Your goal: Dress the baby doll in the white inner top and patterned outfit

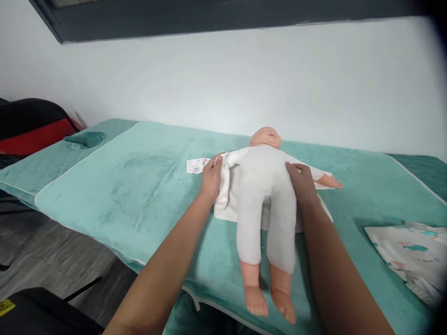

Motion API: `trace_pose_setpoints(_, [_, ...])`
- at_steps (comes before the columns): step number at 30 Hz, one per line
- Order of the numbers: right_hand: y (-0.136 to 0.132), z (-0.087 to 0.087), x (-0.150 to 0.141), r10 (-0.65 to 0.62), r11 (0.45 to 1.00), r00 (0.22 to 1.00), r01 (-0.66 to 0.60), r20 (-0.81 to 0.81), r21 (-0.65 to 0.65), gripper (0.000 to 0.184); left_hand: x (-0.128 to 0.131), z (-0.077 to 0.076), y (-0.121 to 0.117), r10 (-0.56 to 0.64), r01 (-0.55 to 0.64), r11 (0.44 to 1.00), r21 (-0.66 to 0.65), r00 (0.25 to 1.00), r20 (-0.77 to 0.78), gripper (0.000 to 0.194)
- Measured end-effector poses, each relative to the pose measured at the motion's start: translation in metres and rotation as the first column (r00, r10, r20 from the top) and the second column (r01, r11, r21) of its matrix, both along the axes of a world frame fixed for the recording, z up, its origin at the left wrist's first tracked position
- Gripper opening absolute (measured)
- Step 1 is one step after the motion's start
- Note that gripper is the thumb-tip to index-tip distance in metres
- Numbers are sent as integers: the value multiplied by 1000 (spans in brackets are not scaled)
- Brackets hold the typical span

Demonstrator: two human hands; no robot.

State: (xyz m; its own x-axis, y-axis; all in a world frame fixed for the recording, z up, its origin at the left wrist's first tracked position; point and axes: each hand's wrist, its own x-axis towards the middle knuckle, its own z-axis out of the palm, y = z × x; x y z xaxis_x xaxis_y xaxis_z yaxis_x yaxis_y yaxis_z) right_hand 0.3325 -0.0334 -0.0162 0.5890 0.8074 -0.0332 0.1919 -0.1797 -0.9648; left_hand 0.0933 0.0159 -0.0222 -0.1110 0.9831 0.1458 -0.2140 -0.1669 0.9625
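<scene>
Teal-covered bed (115,200) carries a doll (265,174) laid over an open white garment (222,212)

Nearest, the doll's bare feet (256,300) point toward the wearer, just inside the bed's near edge. Farther in, the right hand (301,182) rests at the doll's side, fingers bent against the padded body; whether they also grip cloth, I cannot tell. Across the trunk, the left hand's (212,177) fingers pinch the garment beside the doll's arm, near a printed cuff (196,166). Handling this well probably calls for a light pinch on the cloth, a steadying touch at the trunk, and no hard tugging on the soft arm. Beyond lie the doll's head (262,138) and the pale wall (223,83).

As for writing, a yellow label (6,306) on the black seat (45,311) at lower left is illegible; a folded cloth (407,251) at right bears coloured figures but no readable words. No brand can be made out.
</scene>
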Motion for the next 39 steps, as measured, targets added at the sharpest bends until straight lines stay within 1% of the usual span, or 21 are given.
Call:
trace_pose_setpoints(2, [-1, -2, -3, 41, 997, 996, -36, -75, 69, 47, 15, 10, 5, -16, 19, 998, -59, 999, 47, 28])
trace_pose_setpoints(4, [-2, -4, -6, 98, 989, 987, -82, -126, 124, 50, 29, 21, 12, -43, 45, 997, -65, 998, 35, 27])
trace_pose_setpoints(8, [-1, -7, -11, 199, 971, 967, -172, -159, 169, 52, 42, 44, 21, -59, 59, 998, 15, 998, -32, 24])
trace_pose_setpoints(11, [-1, -9, -13, 224, 962, 964, -196, -140, 191, 54, 44, 59, 24, -109, 113, 990, 86, 993, -43, 26])
trace_pose_setpoints(14, [-1, -10, -16, 234, 964, 963, -212, -135, 162, 55, 49, 70, 22, -137, 154, 976, 153, 983, -120, 27])
trace_pose_setpoints(16, [-2, -11, -18, 287, 953, 941, -262, -177, 153, 56, 52, 74, 21, -143, 170, 971, 166, 976, -163, 28])
trace_pose_setpoints(18, [-2, -11, -20, 352, 931, 910, -314, -222, 186, 60, 54, 75, 20, -164, 188, 971, 146, 973, -164, 29])
trace_pose_setpoints(20, [-2, -10, -21, 381, 915, 890, -323, -252, 242, 66, 53, 76, 20, -187, 203, 973, 109, 973, -135, 30])
trace_pose_setpoints(22, [-1, -10, -21, 377, 911, 884, -300, -277, 282, 72, 49, 80, 18, -184, 192, 980, 59, 976, -116, 30])
trace_pose_setpoints(24, [1, -10, -22, 362, 917, 885, -280, -294, 285, 74, 45, 89, 11, -199, 197, 980, -25, 971, -135, 25])
trace_pose_setpoints(26, [4, -12, -21, 351, 924, 885, -274, -307, 265, 73, 43, 103, -2, -281, 257, 957, -133, 937, -207, 17])
trace_pose_setpoints(28, [6, -14, -20, 348, 927, 886, -276, -306, 253, 69, 41, 119, -18, -417, 368, 906, -208, 861, -290, 16])
trace_pose_setpoints(30, [8, -16, -18, 349, 925, 895, -281, -277, 258, 66, 38, 134, -33, -540, 500, 842, -204, 778, -323, 19])
trace_pose_setpoints(31, [8, -17, -18, 351, 922, 902, -285, -253, 263, 65, 36, 140, -39, -575, 547, 817, -183, 749, -329, 22])
trace_pose_setpoints(32, [9, -18, -17, 354, 918, 907, -291, -229, 269, 64, 32, 143, -44, -580, 567, 810, -150, 741, -338, 23])
trace_pose_setpoints(33, [10, -19, -17, 358, 915, 910, -297, -209, 273, 64, 27, 143, -47, -557, 555, 823, -118, 751, -355, 24])
trace_pose_setpoints(34, [11, -21, -16, 359, 913, 913, -300, -195, 275, 63, 20, 140, -51, -503, 509, 856, -93, 776, -380, 25])
trace_pose_setpoints(35, [11, -22, -16, 358, 913, 915, -301, -185, 275, 62, 13, 134, -54, -423, 435, 898, -70, 804, -418, 24])
trace_pose_setpoints(36, [12, -23, -15, 355, 914, 918, -301, -177, 272, 62, 4, 125, -58, -332, 346, 937, -56, 823, -462, 24])
trace_pose_setpoints(37, [13, -24, -15, 351, 916, 921, -299, -170, 269, 61, -4, 113, -63, -237, 248, 967, -49, 824, -515, 23])
trace_pose_setpoints(39, [14, -25, -14, 350, 916, 923, -302, -160, 265, 60, -21, 84, -77, -85, 113, 994, 5, 777, -624, 20])
